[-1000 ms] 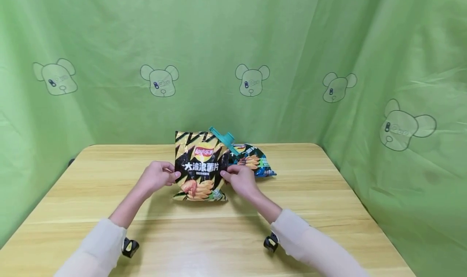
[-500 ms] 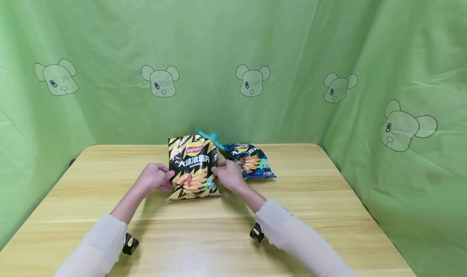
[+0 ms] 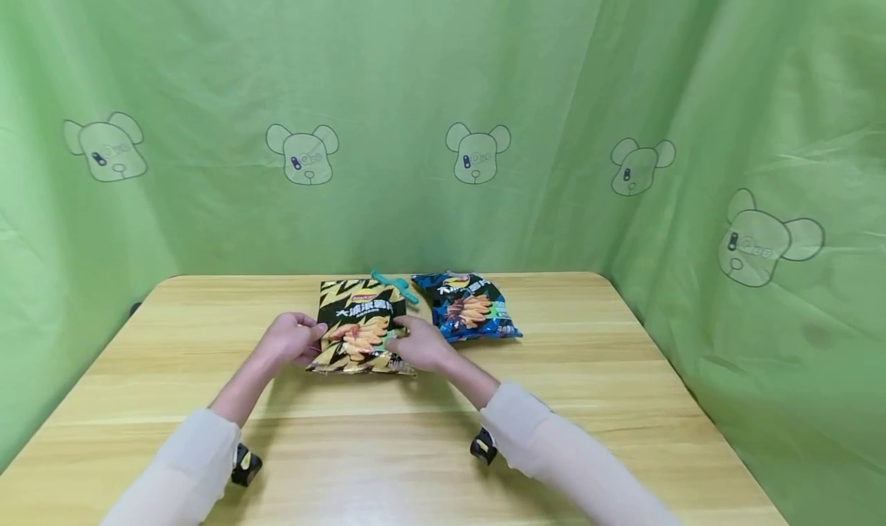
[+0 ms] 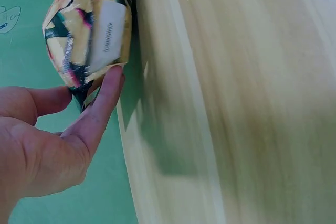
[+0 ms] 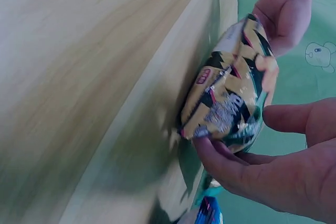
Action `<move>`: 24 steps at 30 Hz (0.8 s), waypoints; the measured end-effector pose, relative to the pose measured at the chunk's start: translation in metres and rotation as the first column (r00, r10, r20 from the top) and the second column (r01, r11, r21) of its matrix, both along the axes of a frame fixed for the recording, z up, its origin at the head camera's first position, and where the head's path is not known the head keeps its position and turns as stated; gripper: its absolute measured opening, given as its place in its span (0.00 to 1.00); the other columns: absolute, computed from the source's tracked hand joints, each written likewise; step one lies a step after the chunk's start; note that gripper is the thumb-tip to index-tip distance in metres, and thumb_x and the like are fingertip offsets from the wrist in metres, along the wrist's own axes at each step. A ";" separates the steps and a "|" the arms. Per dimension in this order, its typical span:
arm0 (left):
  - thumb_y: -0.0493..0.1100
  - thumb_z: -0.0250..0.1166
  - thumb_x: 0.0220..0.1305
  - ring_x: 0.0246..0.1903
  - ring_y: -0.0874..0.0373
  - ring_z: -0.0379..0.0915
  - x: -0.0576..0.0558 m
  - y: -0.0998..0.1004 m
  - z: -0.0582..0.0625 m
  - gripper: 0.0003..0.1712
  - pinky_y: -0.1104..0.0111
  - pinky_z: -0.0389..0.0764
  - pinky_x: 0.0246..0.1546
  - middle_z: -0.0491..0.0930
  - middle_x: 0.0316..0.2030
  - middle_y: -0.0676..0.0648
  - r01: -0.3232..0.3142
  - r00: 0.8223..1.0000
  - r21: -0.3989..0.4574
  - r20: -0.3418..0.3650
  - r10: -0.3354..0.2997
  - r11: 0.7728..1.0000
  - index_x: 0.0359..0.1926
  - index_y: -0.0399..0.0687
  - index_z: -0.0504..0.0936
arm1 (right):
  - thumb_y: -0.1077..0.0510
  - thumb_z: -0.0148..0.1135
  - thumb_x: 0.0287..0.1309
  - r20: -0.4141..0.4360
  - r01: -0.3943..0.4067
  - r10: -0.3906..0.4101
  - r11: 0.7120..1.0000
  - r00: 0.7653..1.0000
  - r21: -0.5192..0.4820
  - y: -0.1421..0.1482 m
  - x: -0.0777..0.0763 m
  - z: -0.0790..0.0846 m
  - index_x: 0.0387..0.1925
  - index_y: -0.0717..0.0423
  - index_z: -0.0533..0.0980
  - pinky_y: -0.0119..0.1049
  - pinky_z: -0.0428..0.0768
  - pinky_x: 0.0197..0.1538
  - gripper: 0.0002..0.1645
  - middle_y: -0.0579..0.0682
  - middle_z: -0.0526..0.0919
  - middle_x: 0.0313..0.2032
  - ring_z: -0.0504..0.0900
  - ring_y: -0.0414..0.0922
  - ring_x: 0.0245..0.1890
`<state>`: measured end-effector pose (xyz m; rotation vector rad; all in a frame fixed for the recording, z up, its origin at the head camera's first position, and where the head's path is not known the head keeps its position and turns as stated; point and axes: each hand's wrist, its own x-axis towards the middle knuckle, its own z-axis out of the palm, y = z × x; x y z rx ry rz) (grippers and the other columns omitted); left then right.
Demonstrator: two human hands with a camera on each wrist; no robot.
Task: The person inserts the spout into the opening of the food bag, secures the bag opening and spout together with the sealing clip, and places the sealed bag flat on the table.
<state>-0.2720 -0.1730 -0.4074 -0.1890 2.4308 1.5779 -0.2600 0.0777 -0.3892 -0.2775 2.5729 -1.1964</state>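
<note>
A black and gold bag of potato chips [image 3: 360, 334] leans back low over the table, held between both hands. My left hand [image 3: 292, 337] pinches its left side, thumb in front and fingers behind; the left wrist view shows the thumb and a finger at the edge of the bag [image 4: 110, 30]. On the opposite side, my right hand [image 3: 424, 344] grips the bag [image 5: 231, 87] with the thumb on its front and fingers underneath. A teal bag clip [image 3: 394, 285] sits slanted at the bag's upper right corner.
A blue and black bag of potato chips [image 3: 471, 307] lies to the right of the right hand, near the back of the wooden table [image 3: 388, 449]. Behind the table's back edge hangs a green curtain [image 3: 394, 211], which also runs along the sides.
The gold bag has moved left and down, tipping from nearly upright to leaning back. Its clip came down with it. More of the blue bag shows. Both hands have kept hold.
</note>
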 end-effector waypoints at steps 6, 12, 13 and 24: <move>0.42 0.56 0.76 0.24 0.62 0.72 -0.009 -0.002 -0.001 0.19 0.74 0.73 0.23 0.79 0.29 0.47 -0.034 0.999 0.005 -0.004 0.034 0.999 0.56 0.28 0.76 | 0.56 0.63 0.65 0.030 0.043 -0.041 0.996 0.999 -0.076 -0.010 -0.004 -0.003 0.76 0.57 0.60 0.39 0.77 0.35 0.41 0.61 0.75 0.65 0.71 0.39 0.20; 0.46 0.55 0.77 0.35 0.57 0.76 -0.014 -0.006 -0.001 0.29 0.66 0.79 0.38 0.81 0.43 0.40 -0.050 0.998 -0.081 -0.040 0.046 0.996 0.69 0.31 0.68 | 0.61 0.64 0.58 -0.001 0.069 -0.069 0.992 0.998 -0.110 -0.020 -0.009 -0.010 0.77 0.57 0.59 0.50 0.79 0.58 0.46 0.61 0.73 0.68 0.78 0.53 0.55; 0.47 0.54 0.77 0.38 0.55 0.76 -0.015 -0.007 -0.001 0.30 0.62 0.79 0.43 0.80 0.46 0.38 -0.047 0.998 -0.098 -0.047 0.043 0.994 0.71 0.32 0.67 | 0.62 0.64 0.57 -0.004 0.071 -0.072 0.992 0.997 -0.108 -0.021 -0.010 -0.012 0.77 0.57 0.59 0.51 0.78 0.61 0.47 0.61 0.73 0.68 0.77 0.55 0.58; 0.47 0.54 0.76 0.45 0.51 0.75 -0.014 -0.009 -0.001 0.30 0.58 0.77 0.50 0.79 0.46 0.39 -0.032 0.997 -0.128 -0.068 0.023 0.991 0.71 0.33 0.67 | 0.58 0.66 0.55 0.000 0.085 -0.085 0.992 0.996 -0.091 -0.021 -0.015 -0.013 0.77 0.54 0.60 0.55 0.73 0.68 0.48 0.58 0.74 0.68 0.73 0.58 0.66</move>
